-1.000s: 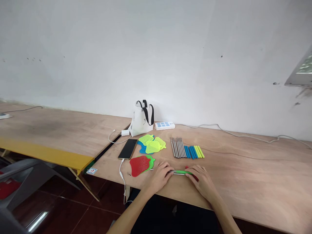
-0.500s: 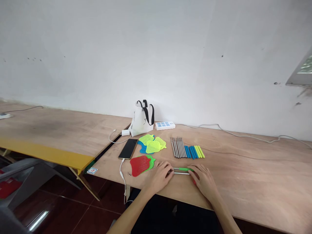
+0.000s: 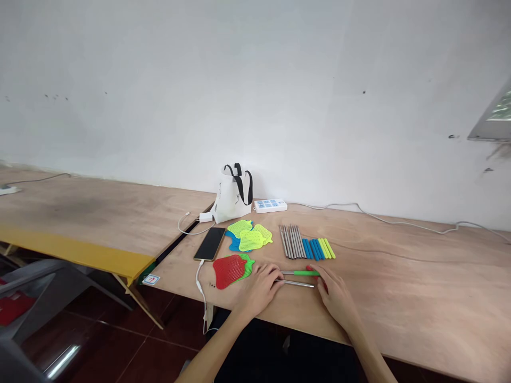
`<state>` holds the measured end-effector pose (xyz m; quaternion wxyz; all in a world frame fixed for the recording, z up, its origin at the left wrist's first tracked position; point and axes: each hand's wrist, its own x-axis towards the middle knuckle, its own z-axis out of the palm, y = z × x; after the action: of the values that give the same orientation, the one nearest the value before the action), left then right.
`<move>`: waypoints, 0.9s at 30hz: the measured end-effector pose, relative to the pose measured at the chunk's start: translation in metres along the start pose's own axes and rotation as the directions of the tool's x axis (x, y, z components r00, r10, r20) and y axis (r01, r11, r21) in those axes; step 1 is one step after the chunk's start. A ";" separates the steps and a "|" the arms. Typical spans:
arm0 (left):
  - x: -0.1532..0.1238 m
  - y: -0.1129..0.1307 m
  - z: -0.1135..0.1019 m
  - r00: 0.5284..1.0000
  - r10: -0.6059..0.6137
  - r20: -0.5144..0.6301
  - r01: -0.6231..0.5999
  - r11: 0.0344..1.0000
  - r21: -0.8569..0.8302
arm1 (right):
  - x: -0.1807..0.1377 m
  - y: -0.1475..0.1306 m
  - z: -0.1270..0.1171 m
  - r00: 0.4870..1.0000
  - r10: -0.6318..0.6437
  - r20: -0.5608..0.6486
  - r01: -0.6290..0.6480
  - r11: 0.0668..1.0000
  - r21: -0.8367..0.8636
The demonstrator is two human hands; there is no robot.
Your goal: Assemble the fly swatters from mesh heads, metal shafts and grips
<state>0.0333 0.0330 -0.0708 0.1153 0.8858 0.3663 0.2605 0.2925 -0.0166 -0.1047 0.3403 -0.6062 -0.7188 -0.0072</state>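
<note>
My left hand (image 3: 259, 288) rests on the wooden table (image 3: 399, 298), its fingertips pinched on the left end of a bare metal rod (image 3: 299, 283). Just beyond that lies a rod with a green handle (image 3: 305, 273). My right hand (image 3: 337, 298) sits at the rods' right ends, fingers curled over a red handle (image 3: 310, 269) that shows only at its edges. A red swatter head (image 3: 228, 269) on top of a green one lies left of my left hand.
Farther back are yellow-green and blue swatter heads (image 3: 249, 238), a row of metal rods (image 3: 290, 241), blue and yellow handles (image 3: 319, 248), a phone (image 3: 209, 243) on a cable, a white bag (image 3: 233, 194) and a power strip (image 3: 270, 206). A second table (image 3: 80, 223) stands left.
The green-handled rod and the bare rod, together under my hands before, now lie apart. My right hand has slid slightly right, and the red handle shows at its fingertips.
</note>
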 end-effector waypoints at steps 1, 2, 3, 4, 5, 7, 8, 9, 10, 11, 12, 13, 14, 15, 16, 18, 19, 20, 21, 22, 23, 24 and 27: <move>0.000 -0.001 0.001 1.000 -0.003 -0.006 0.003 1.000 -0.003 | 0.000 0.000 -0.001 1.000 0.002 -0.008 -0.002 1.000 -0.006; 0.000 -0.002 0.002 1.000 -0.004 -0.010 0.004 1.000 -0.009 | 0.000 0.000 -0.001 1.000 0.006 -0.016 -0.006 1.000 -0.013; 0.000 -0.003 0.004 1.000 -0.005 -0.012 0.005 1.000 -0.016 | 0.000 -0.001 -0.002 1.000 0.010 -0.022 -0.011 1.000 -0.021; 0.000 -0.004 0.005 1.000 -0.006 -0.013 0.006 1.000 -0.024 | 0.000 -0.001 -0.003 1.000 0.016 -0.027 -0.017 0.999 -0.029; 0.000 -0.005 0.006 1.000 -0.008 -0.014 0.007 0.999 -0.034 | 0.000 -0.002 -0.003 0.999 0.023 -0.031 -0.024 0.999 -0.041; 0.001 -0.007 0.009 1.000 -0.016 -0.022 0.015 0.999 -0.052 | 0.000 -0.002 -0.003 0.999 0.038 -0.037 -0.041 0.996 -0.073; 0.000 -0.008 0.009 0.999 -0.020 -0.025 0.019 0.998 -0.062 | 0.000 -0.002 -0.003 0.998 0.046 -0.039 -0.049 0.995 -0.090; 0.000 -0.009 0.010 0.999 -0.023 -0.027 0.021 0.997 -0.074 | -0.001 -0.002 -0.003 0.998 0.053 -0.045 -0.057 0.993 -0.100; 0.000 -0.010 0.011 0.999 -0.023 -0.027 0.020 0.996 -0.087 | -0.001 -0.001 -0.002 0.997 0.057 -0.049 -0.061 0.993 -0.099; 0.000 -0.011 0.011 0.999 -0.021 -0.025 0.018 0.995 -0.103 | -0.001 0.001 -0.001 0.997 0.058 -0.056 -0.063 0.994 -0.088; 0.000 -0.011 0.011 1.000 -0.017 -0.019 0.014 0.993 -0.119 | -0.001 0.003 0.000 0.996 0.060 -0.064 -0.065 0.995 -0.071; 0.000 -0.011 0.011 1.000 -0.013 -0.013 0.011 0.991 -0.133 | -0.002 0.005 0.001 0.995 0.066 -0.076 -0.070 0.996 -0.055; 0.000 -0.011 0.011 1.000 -0.011 -0.008 0.009 0.990 -0.143 | -0.002 0.008 0.002 0.993 0.074 -0.090 -0.079 0.996 -0.047; 0.000 -0.011 0.011 1.000 -0.010 -0.005 0.009 0.989 -0.148 | -0.003 0.011 0.004 0.991 0.087 -0.105 -0.093 0.994 -0.051; 0.000 -0.011 0.010 1.000 -0.009 -0.005 0.009 0.989 -0.149 | -0.004 0.013 0.005 0.986 0.106 -0.126 -0.115 0.991 -0.069; 0.000 -0.010 0.010 1.000 -0.014 -0.010 0.012 0.989 -0.146 | -0.005 0.017 0.006 0.972 0.149 -0.181 -0.172 0.978 -0.120; 0.000 -0.010 0.010 1.000 -0.017 -0.012 0.015 0.990 -0.139 | -0.005 0.018 0.006 0.965 0.165 -0.203 -0.195 0.971 -0.137; 0.000 -0.010 0.011 1.000 -0.020 -0.013 0.018 0.992 -0.127 | -0.005 0.018 0.005 0.961 0.175 -0.215 -0.208 0.968 -0.139; 0.000 -0.010 0.011 1.000 -0.023 -0.015 0.021 0.994 -0.110 | -0.004 0.017 0.004 0.960 0.179 -0.216 -0.209 0.970 -0.123; 0.000 -0.011 0.011 1.000 -0.024 -0.016 0.023 0.996 -0.089 | -0.003 0.015 0.003 0.962 0.176 -0.207 -0.198 0.976 -0.093; 0.000 -0.011 0.012 1.000 -0.024 -0.017 0.023 0.997 -0.068 | -0.002 0.013 0.001 0.968 0.167 -0.188 -0.179 0.982 -0.051; 0.000 -0.011 0.012 1.000 -0.023 -0.019 0.022 0.999 -0.050 | -0.001 0.010 0.000 0.973 0.156 -0.167 -0.159 0.987 -0.007; 0.000 -0.011 0.012 1.000 -0.024 -0.020 0.024 0.999 -0.026 | 0.000 0.002 -0.004 0.988 0.124 -0.097 -0.115 0.988 0.099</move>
<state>0.0333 0.0410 -0.0856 0.1259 0.8771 0.3746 0.2728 0.2966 -0.0175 -0.1024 0.4044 -0.6306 -0.6622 0.0155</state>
